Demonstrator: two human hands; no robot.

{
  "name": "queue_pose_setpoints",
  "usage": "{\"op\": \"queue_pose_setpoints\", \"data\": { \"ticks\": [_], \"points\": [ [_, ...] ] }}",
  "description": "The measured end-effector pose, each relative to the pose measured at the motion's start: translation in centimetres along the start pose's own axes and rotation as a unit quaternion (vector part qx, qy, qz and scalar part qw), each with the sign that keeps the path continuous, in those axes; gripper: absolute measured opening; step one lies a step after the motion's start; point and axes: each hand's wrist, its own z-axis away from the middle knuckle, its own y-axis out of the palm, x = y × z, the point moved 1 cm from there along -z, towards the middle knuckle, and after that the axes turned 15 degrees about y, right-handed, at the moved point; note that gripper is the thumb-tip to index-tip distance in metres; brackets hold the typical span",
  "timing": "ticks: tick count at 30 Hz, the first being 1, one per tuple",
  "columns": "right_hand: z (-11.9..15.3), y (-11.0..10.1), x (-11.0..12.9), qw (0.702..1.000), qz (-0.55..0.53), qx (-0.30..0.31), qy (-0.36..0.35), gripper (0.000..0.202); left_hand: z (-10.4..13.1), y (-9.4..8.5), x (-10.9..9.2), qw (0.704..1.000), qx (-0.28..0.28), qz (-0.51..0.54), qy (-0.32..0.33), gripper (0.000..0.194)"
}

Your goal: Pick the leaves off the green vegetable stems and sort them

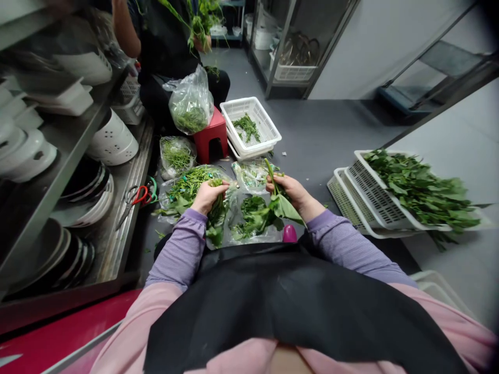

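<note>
My left hand (209,197) is closed with thumb and fingers pinched on leafy greens (217,221) that hang below it. In my right hand (293,193) is a leafy green stem (286,209), its cut stalk pointing up between the fingers and its broad leaf drooping down. Between and below my hands lies a clear plastic bag with loose leaves (251,213) in it. Cut green stems (191,183) fill another bag beyond my left hand. A printed plastic bag (252,175) lies just past my right hand.
A white crate (390,200) heaped with leafy greens (421,189) stands at right. Ahead are a white basket (268,140) with stems and a red stool (212,136) bearing a bag of greens. A co-worker (167,41) holds greens. Scissors (134,197) lie on the left shelf edge.
</note>
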Motion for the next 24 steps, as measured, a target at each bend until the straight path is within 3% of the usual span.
{"op": "queue_pose_setpoints", "data": {
  "ticks": [4,8,10,15,24],
  "points": [
    [0.2,1.2,-0.2,0.990,-0.030,0.127,0.058,0.031,1.5,2.5,-0.1,0.992,0.100,0.074,-0.012,0.039],
    [0.3,3.8,-1.3,0.985,0.001,0.134,0.106,0.030,2.5,4.5,0.3,0.984,0.096,0.149,0.016,0.031],
    [0.3,4.5,-1.6,0.984,-0.008,0.142,0.110,0.029,2.6,4.6,0.5,0.986,0.083,0.141,0.034,0.020],
    [0.0,4.4,-2.1,0.983,-0.047,0.143,0.102,0.030,2.3,3.9,0.6,0.983,0.070,0.172,0.009,0.023],
    [-0.2,3.8,-2.5,0.979,-0.044,0.164,0.114,0.024,2.2,3.3,0.6,0.966,0.152,0.209,0.016,0.016]
  ]
}}
